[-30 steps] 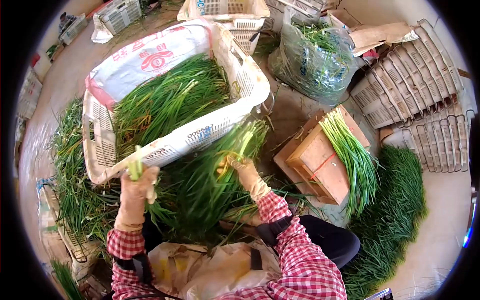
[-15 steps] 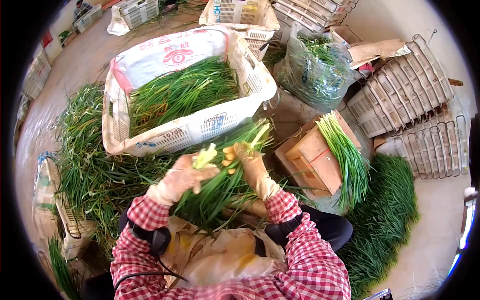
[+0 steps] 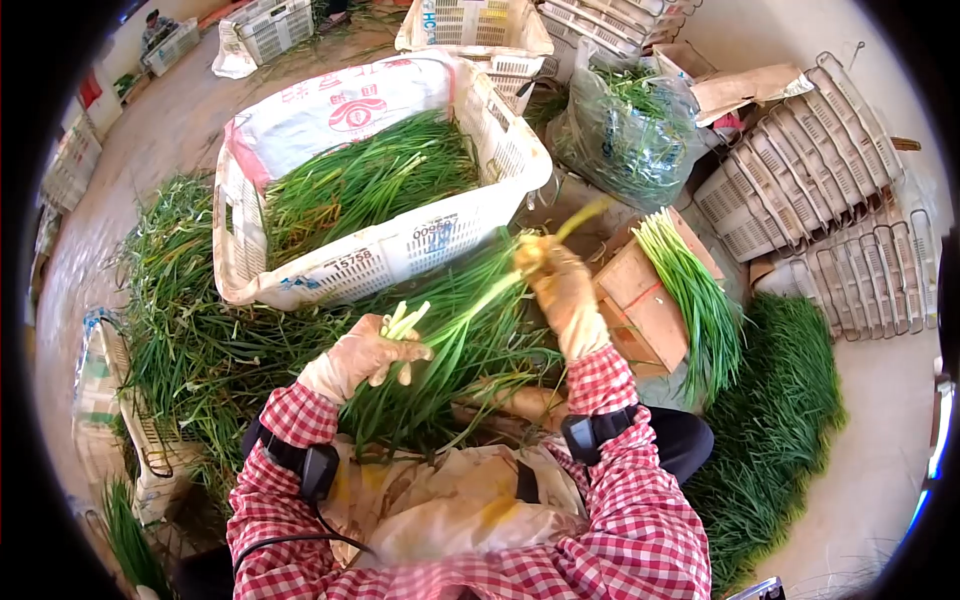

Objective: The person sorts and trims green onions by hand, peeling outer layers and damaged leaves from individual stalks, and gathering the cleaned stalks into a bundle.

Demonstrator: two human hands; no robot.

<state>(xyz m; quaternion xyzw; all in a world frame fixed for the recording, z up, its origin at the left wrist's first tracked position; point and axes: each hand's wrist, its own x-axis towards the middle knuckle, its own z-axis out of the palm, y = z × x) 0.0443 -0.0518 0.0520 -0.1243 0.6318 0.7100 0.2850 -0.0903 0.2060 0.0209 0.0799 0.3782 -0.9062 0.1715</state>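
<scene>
My left hand [image 3: 365, 358], in a pale glove, is closed round a bunch of chives [image 3: 440, 375]. Their white stem ends poke out above the fist, and the green leaves hang toward my lap. Up and to the right, my right hand [image 3: 565, 300], also gloved, is closed on some chive stalks, slightly blurred. One yellowish stalk [image 3: 583, 215] sticks out past its fingers, while pale strands stretch from it back toward the bunch. Right of that hand, a bundle of chives [image 3: 690, 300] lies across a small wooden box [image 3: 640, 312].
A white crate [image 3: 225, 250] holding chives stands ahead, with loose leaves [image 3: 180, 340] heaped left of it. At right lies a thick chive pile [image 3: 770, 440]. Behind are a plastic bag of trimmings [image 3: 625, 140] and stacked crates [image 3: 800, 160]. Another person [image 3: 157, 28] is far left.
My right hand has moved up and right, away from the left, drawing stalks out with it. The left hand stays nearly in place, still holding the bunch.
</scene>
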